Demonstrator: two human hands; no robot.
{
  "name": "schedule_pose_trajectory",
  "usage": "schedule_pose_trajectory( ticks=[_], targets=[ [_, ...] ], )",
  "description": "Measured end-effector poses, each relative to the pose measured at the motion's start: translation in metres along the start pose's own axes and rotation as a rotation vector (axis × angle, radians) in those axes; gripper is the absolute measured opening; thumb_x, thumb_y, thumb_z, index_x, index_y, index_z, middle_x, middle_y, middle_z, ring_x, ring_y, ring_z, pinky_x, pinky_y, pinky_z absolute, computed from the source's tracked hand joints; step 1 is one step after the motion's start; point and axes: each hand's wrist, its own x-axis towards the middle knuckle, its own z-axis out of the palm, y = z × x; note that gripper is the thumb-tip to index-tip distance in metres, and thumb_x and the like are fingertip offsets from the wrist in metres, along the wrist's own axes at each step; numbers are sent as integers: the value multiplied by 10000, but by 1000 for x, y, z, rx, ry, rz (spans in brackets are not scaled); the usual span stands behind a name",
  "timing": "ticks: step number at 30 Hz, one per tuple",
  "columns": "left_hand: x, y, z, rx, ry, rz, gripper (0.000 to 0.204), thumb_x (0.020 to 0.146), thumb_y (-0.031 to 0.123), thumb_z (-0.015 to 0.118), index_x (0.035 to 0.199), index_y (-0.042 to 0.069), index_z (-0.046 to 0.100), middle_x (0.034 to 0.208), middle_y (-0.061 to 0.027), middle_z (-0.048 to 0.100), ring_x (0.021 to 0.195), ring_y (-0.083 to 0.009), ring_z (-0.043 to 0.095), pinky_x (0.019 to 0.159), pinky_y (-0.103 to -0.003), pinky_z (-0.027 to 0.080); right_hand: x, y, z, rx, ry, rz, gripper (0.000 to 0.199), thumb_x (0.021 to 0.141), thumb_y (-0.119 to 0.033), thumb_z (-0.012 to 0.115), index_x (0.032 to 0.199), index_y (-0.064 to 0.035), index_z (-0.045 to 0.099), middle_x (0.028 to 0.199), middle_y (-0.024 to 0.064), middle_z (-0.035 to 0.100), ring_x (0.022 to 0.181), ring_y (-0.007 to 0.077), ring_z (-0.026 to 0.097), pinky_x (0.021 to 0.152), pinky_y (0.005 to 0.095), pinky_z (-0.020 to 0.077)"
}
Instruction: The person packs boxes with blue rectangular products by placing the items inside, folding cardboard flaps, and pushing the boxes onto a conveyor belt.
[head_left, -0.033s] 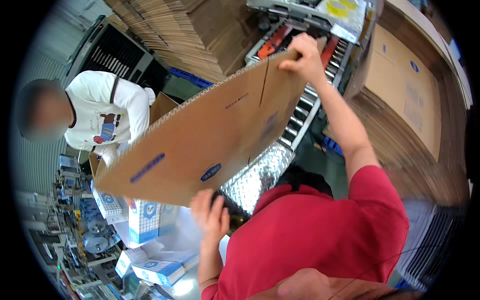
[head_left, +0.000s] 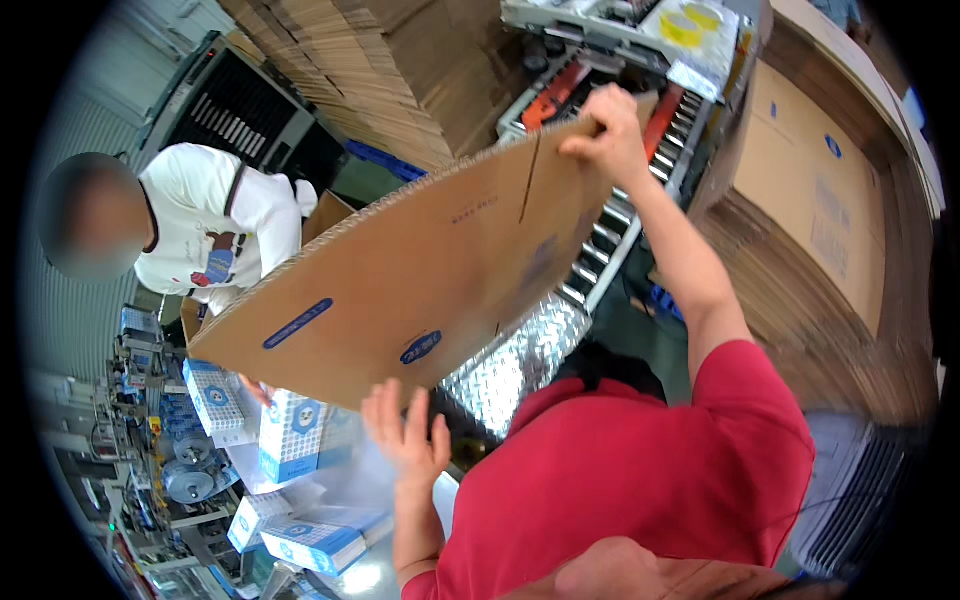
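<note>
A large flat brown cardboard carton (head_left: 390,280) with blue printed marks slants in front of me, bowed slightly along its top edge. My right hand (head_left: 615,138) grips its upper right corner, the thumb on the near face and the fingers over the edge. Just below the carton's lower edge is my left hand (head_left: 408,432), its fingers spread and holding nothing. Whether its fingertips touch the cardboard I cannot tell. Blue and white boxes (head_left: 292,435) stand on the table left of that hand.
Across the carton, a co-worker in a white top (head_left: 205,215) stands at the left. A roller conveyor (head_left: 600,250) and a shiny metal plate (head_left: 510,370) lie beyond and below the sheet. Stacked flat cartons rise at the right (head_left: 810,190) and back (head_left: 400,80).
My left hand has moved slightly left, and its fingers have spread. The carton bows a little more, while my right hand keeps its corner.
</note>
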Motion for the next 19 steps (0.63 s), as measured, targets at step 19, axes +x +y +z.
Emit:
schedule_pose_trajectory(
  ticks=[19],
  targets=[
    [53,-8,17,-413,-835,-521,509,949,441,315,1340,115,342,1134,-206,565,1006,-388,540,862,-410,423,-69,-39,-2,237,-533,-564,447,710,-413,662,1070,-157,594,1241,0,539,1122,172,498,936,352,315]
  ],
)
